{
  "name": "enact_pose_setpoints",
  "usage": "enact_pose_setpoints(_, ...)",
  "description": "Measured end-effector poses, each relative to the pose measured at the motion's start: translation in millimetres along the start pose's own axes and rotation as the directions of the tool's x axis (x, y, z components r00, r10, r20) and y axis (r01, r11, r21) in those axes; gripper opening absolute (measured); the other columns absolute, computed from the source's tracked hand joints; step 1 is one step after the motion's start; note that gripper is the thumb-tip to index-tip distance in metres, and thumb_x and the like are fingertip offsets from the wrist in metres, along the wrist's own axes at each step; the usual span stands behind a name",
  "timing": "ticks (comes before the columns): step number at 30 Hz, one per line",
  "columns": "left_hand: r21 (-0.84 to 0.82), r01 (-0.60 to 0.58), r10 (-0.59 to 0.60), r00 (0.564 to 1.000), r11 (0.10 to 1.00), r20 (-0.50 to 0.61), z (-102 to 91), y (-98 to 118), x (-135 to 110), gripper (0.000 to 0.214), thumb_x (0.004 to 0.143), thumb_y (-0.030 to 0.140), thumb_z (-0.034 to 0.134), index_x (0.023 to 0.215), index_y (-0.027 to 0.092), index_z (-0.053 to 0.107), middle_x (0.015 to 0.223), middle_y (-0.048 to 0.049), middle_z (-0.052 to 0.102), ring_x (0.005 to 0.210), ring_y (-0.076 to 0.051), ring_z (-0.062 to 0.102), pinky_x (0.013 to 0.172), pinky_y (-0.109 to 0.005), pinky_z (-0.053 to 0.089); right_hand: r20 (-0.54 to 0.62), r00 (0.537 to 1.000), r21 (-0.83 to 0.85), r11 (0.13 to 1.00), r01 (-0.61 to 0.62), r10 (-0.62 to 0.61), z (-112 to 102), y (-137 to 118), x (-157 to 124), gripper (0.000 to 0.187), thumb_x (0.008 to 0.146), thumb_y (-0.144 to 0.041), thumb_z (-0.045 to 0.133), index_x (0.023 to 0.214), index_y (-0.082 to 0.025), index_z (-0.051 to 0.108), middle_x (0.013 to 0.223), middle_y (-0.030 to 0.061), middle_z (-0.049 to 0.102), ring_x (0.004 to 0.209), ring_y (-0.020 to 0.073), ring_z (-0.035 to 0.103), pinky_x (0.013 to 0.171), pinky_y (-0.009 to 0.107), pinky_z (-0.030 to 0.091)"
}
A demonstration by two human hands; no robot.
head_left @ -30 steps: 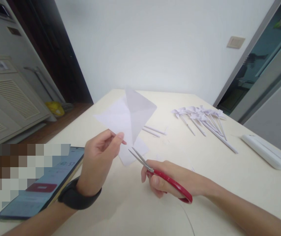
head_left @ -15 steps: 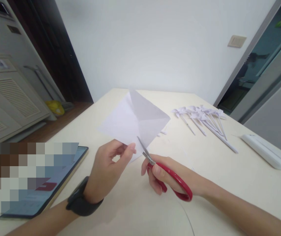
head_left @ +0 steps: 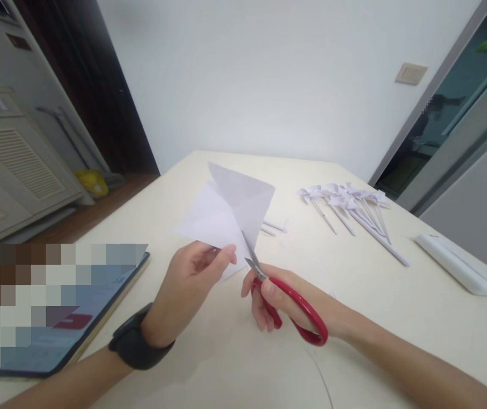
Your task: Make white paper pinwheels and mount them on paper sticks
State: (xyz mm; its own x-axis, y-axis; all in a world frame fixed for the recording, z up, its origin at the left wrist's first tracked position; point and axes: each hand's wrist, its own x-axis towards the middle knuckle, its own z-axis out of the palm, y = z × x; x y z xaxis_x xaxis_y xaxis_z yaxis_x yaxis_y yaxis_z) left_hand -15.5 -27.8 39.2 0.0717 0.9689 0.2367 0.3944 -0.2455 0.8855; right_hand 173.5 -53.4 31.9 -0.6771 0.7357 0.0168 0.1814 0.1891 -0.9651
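Note:
Between thumb and fingers, my left hand pinches a white, creased sheet of paper near its lower corner, above the table. A dark watch is on my left wrist. My right hand grips red-handled scissors, thumb and fingers through the loops. The blades are parted and lie at the paper's lower right edge, one blade over the sheet along a cut. The paper's right flap is raised and tilts away from the other part.
Several paper pinwheels on white sticks lie at the right of the table. A white packet lies by the right edge. Thin white sticks are behind the paper. A tablet, partly blurred out, lies at left. A thin wire is in front.
The paper's right flap has swung left and lifted away from the rest, with a gap opened at the cut. The scissors have shifted slightly left, with the blades still parted.

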Motion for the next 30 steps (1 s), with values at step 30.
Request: enact_pose_setpoints(30, 0.073, -0.030, 0.026, 0.998, 0.997, 0.056, -1.5, 2.3, -2.7, 0.029, 0.082, 0.040, 0.052, 0.063, 0.018, 0.058, 0.046, 0.0074, 0.037, 0.045, -0.009, 0.035, 0.044, -0.021, 0.030, -0.055, 0.998, 0.148, 0.989, 0.017, -0.009, 4.1, 0.9, 2.7, 0.040, 0.092, -0.053, 0.029, 0.090, -0.018, 0.047, 0.061, 0.0002, 0.054, 0.053, 0.0107, 0.050, 0.054, 0.026, 0.044)
